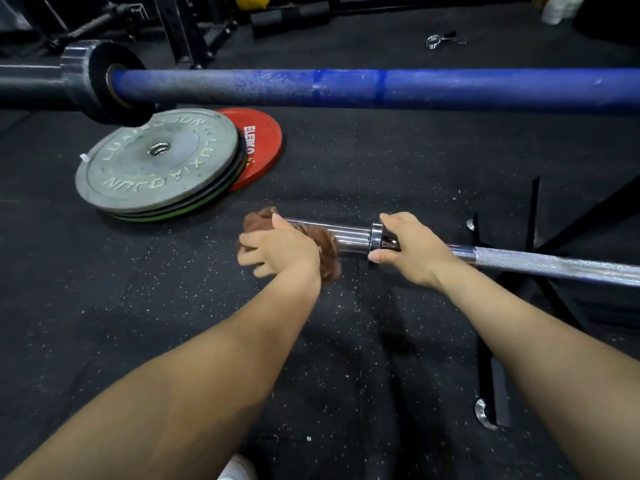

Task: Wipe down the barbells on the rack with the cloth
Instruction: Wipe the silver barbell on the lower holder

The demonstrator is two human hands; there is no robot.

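The left hand [277,249] curls round a crumpled brown cloth [320,244], wrapping it about the outer end of the polished chrome barbell sleeve [349,233]. The right hand [412,249] grips the same silver steel barbell [554,265] just inside the sleeve's collar, fingers closed over the shaft, whose knurled length runs off to the right edge. Beyond the hands, a stack of round weight plates [156,164] lies flat on the black speckled rubber floor [381,168], a grey one on top and a red plate [259,147] peeking out behind. Higher up, a blue-coated barbell [381,88] crosses the view horizontally.
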